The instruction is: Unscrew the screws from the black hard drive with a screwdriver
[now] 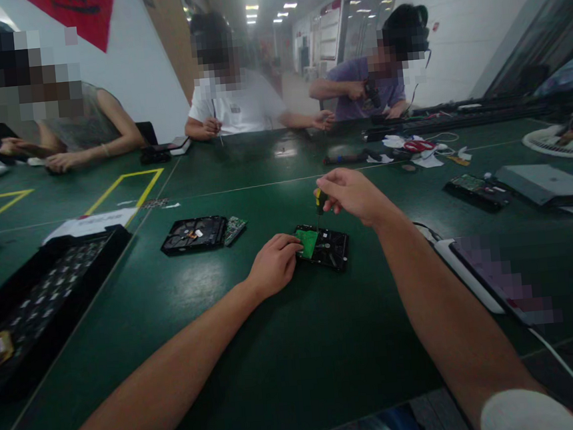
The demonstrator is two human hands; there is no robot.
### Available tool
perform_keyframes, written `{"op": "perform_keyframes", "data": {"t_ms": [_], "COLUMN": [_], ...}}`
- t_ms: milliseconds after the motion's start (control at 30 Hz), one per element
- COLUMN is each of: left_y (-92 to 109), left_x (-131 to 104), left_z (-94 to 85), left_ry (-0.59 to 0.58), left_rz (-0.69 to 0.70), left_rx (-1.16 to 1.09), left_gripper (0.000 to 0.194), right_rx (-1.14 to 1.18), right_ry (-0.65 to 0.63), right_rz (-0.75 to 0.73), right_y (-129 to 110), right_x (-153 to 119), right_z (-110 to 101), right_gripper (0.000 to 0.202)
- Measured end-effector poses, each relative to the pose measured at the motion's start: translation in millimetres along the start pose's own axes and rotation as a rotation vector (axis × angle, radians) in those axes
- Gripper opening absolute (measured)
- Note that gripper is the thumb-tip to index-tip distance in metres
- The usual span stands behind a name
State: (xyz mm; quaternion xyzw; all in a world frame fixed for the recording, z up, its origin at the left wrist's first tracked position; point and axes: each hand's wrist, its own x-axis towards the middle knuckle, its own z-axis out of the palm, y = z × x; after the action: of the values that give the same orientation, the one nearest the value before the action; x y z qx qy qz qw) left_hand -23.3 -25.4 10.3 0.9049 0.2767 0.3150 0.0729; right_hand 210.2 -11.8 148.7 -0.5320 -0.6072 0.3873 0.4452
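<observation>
A black hard drive (333,248) with a green circuit board (308,242) on its left part lies flat on the table in front of me. My left hand (274,263) holds the drive by its left edge, fingers bent and close together. Above the drive, my right hand (347,193) grips a screwdriver (320,200) with a yellow and black handle. Its thin shaft points down to the board's right edge; whether the tip sits in a screw is too small to tell.
Another hard drive (195,235) and a loose circuit board (235,230) lie to the left, near a long black tray (47,296) of small parts. At right are a further drive (478,191), a grey box (549,184) and a white power bank-like object (467,273). Several people sit opposite.
</observation>
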Motion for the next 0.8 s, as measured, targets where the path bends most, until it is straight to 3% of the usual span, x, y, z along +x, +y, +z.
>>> {"op": "perform_keyframes", "data": {"t_ms": [533,800], "left_y": [1.1,1.4], "left_x": [0.2,0.2], "left_z": [-1.0,-1.0], "left_ry": [0.006,0.01], "left_rz": [-0.001,-0.002], "left_rx": [-0.003,-0.001], "left_gripper": [0.03,0.029], "right_rx": [0.019,0.068], "right_ry": [-0.051,-0.001], "right_rz": [-0.056,0.027], "right_y": [1.6,0.0], "right_x": [-0.2,1.8], "right_z": [-2.3,1.4], "right_gripper": [0.012,0.01]}}
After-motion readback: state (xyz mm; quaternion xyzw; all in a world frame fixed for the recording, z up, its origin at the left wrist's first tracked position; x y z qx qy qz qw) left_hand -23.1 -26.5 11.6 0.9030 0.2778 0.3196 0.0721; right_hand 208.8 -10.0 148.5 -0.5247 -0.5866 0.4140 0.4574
